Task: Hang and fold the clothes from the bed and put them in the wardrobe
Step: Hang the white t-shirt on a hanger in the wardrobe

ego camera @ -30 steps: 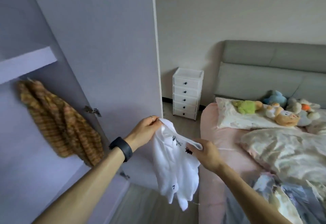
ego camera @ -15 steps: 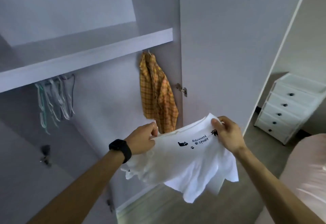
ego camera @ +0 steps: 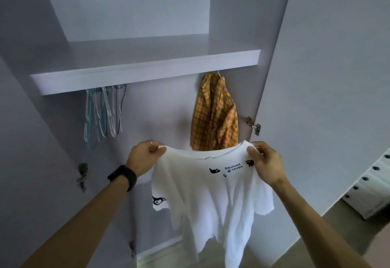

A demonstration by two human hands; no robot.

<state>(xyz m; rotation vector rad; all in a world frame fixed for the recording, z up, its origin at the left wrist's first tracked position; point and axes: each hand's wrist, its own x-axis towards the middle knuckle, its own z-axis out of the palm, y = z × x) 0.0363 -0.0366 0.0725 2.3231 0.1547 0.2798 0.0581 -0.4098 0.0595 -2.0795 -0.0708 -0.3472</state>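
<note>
- My left hand [ego camera: 145,156] pinches one shoulder of the white T-shirt [ego camera: 211,194] between thumb and curled fingers. My right hand [ego camera: 266,162] pinches the other shoulder the same way.
- The T-shirt hangs spread between my hands with its print facing me, right in front of the open wardrobe [ego camera: 158,109].
- I judge the step in hand to be getting this T-shirt onto a hanger. For that I want the neckline level, both shoulders taut and no twist in the body.
- One hand has to let go to fetch a hanger. Before it does, I would gather the collar into the other hand so the cloth does not slide to the floor.
- The empty hangers [ego camera: 103,113] hang bunched under the shelf [ego camera: 147,73], above and left of my left hand, so that hand has the shorter reach.
- They are thin and crowded together. I would lift one straight off rather than drag at the bunch.
- An orange plaid shirt [ego camera: 215,115] hangs at the wardrobe's right end, just behind the T-shirt's collar.
- The shelf hides the rail itself. The gap between the plaid shirt and the hangers looks like the spot for this T-shirt.
</note>
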